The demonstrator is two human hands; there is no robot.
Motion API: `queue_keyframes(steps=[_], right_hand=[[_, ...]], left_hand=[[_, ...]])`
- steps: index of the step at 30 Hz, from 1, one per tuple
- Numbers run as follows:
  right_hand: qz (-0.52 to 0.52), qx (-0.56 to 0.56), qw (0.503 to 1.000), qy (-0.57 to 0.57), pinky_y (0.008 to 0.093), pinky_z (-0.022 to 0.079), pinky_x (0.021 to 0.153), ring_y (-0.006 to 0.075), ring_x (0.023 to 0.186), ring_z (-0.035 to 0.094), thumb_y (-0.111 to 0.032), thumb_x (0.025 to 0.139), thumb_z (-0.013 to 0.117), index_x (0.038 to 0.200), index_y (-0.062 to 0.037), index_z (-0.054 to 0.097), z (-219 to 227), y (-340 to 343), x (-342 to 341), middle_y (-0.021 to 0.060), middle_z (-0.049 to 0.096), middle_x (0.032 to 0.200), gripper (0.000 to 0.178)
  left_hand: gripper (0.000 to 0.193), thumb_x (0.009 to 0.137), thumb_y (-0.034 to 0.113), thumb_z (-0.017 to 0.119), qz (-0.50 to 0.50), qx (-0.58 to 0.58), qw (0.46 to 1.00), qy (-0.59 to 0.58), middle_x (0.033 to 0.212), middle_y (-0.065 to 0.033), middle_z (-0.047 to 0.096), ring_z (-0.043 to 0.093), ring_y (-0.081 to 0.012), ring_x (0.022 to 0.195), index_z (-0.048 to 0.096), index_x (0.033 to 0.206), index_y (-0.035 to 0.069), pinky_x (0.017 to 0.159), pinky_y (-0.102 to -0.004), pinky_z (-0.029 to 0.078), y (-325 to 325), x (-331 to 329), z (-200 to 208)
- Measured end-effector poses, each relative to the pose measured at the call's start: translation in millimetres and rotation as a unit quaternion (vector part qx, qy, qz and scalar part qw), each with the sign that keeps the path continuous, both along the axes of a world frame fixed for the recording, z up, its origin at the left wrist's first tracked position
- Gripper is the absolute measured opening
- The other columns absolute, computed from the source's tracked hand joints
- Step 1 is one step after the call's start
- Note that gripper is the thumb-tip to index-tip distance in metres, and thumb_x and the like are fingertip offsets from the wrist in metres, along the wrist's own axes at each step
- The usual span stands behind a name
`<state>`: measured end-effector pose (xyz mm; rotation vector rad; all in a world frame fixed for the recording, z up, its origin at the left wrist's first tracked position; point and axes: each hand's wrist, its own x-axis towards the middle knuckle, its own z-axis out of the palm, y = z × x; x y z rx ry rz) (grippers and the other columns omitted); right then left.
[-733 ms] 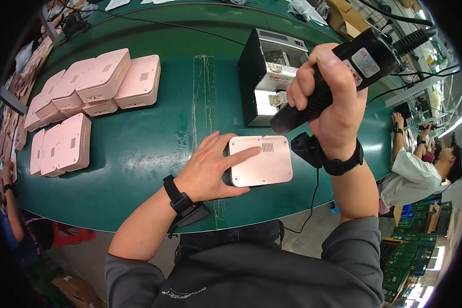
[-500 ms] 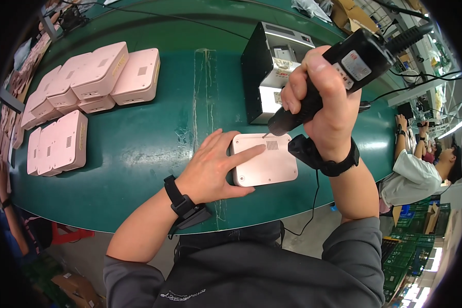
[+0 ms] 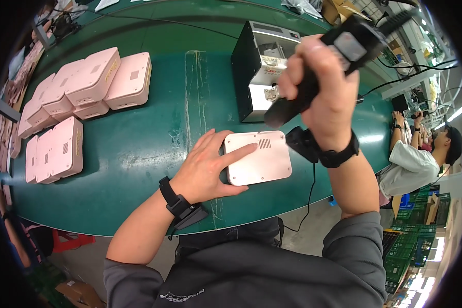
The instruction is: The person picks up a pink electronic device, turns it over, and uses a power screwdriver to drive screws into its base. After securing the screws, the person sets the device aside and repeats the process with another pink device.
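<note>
A pale pink plastic case [image 3: 262,163] with rounded corners lies flat on the green table, its vent slots and corner screw holes facing up. My left hand [image 3: 203,165] rests at its left side, fingers spread. The index finger is stretched over the top near the vent, and the thumb lies along the near edge. Above the far right part of the case, my right hand [image 3: 329,84] is wrapped round a black electric screwdriver [image 3: 304,95]. The tool tilts with its nose down to the left. Motion blurs it, and its bit cannot be made out.
Several similar pale pink cases [image 3: 92,77] are stacked at the far left, with more standing nearer [image 3: 66,151]. A black and silver boxy machine [image 3: 244,77] stands just beyond the case. Cables hang at the right, where another person [image 3: 416,154] sits.
The screwdriver's nose has lifted off the case's far edge, where its bit was pointing. My left hand stays on the case. The whole view has shifted slightly.
</note>
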<state>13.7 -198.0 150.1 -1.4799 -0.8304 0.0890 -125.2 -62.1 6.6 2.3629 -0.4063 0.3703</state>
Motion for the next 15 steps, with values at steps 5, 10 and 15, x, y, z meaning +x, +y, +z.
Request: queue_keyframes(steps=[5,10,15], right_hand=[[-0.064,0.075,0.995,-0.019,0.0334,0.045,0.055,0.0172,0.052,0.050,-0.026,0.093,0.060,0.091,-0.0024,0.055,22,-24,21,0.0064,0.052,0.064,0.024],[-0.084,0.110,0.990,-0.001,0.0342,0.045,0.057,0.0173,0.053,0.050,-0.027,0.093,0.061,0.092,-0.0025,0.055,14,-23,39,0.0059,0.052,0.065,0.025],[-0.070,0.083,0.994,0.028,0.0345,0.045,0.057,0.0176,0.053,0.050,-0.026,0.093,0.061,0.092,-0.0027,0.055,12,-24,33,0.0063,0.052,0.065,0.024]], left_hand=[[0.080,0.064,0.034,0.085,0.003,-0.004,1.000,0.007,0.128,-0.0217,0.050,0.052,-0.0403,0.118,0.056,0.139,0.024,0.112,-0.0523,0.036,-2,-1,2],[0.081,0.068,0.038,0.083,-0.008,0.002,1.000,0.006,0.129,-0.0206,0.048,0.051,-0.0387,0.120,0.052,0.142,0.029,0.114,-0.0533,0.033,0,0,-3],[0.080,0.067,0.036,0.084,-0.017,-0.010,1.000,0.011,0.130,-0.0202,0.048,0.051,-0.0394,0.120,0.053,0.141,0.028,0.114,-0.0523,0.034,2,0,-3]])
